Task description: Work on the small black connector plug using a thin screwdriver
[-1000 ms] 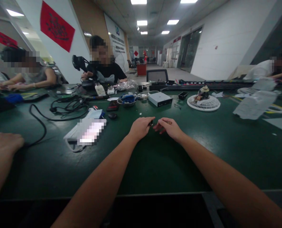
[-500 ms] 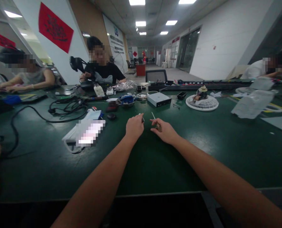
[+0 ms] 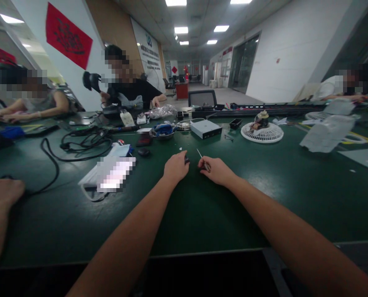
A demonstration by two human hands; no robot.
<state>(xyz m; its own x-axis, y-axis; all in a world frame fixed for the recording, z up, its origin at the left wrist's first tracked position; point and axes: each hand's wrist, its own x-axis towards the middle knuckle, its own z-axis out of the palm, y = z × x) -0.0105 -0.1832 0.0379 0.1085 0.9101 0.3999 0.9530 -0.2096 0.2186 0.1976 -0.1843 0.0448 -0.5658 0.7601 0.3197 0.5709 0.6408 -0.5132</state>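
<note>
My left hand (image 3: 175, 167) is closed over the green table (image 3: 184, 222), its fingers round a small dark object (image 3: 186, 159) that is mostly hidden. My right hand (image 3: 217, 170) grips a screwdriver (image 3: 207, 166) by its brownish handle. The thin shaft slants up and left, pointing away from me. A narrow gap separates the two hands, and the shaft's tip is apart from the dark object. Just beyond my left fingertips lies a small white piece (image 3: 180, 149).
Another person's hand (image 3: 4, 194) reaches in at left, by a black cable (image 3: 55, 165). Left of my hands are a glowing phone (image 3: 117, 174) and a black mouse (image 3: 143, 152). Farther back sit a grey box (image 3: 206, 128), a white fan part (image 3: 262, 134) and clear plastic (image 3: 329, 134).
My right fingers have closed further round the screwdriver handle. My left hand has drawn back slightly, showing more of the white piece. The other person's hand has moved further in from the left.
</note>
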